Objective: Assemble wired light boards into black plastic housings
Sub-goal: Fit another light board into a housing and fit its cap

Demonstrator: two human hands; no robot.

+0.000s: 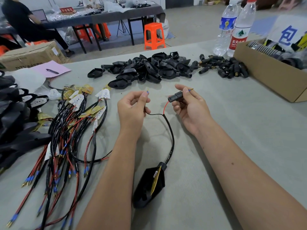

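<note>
Left hand pinching the black wire's blue-tipped pin; right hand clamped on a small black connector, red wire already through. Best to line the pin up straight and push gently. Housing with light board lying near, between the arms. Grey counter holding spare housings, wired boards, two bottles. Orange stool behind.

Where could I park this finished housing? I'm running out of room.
Bare table lies right of the right hand, bordered by the cardboard box. Another strip runs between the housing pile and both hands. The left side is crowded with wired light boards.
</note>
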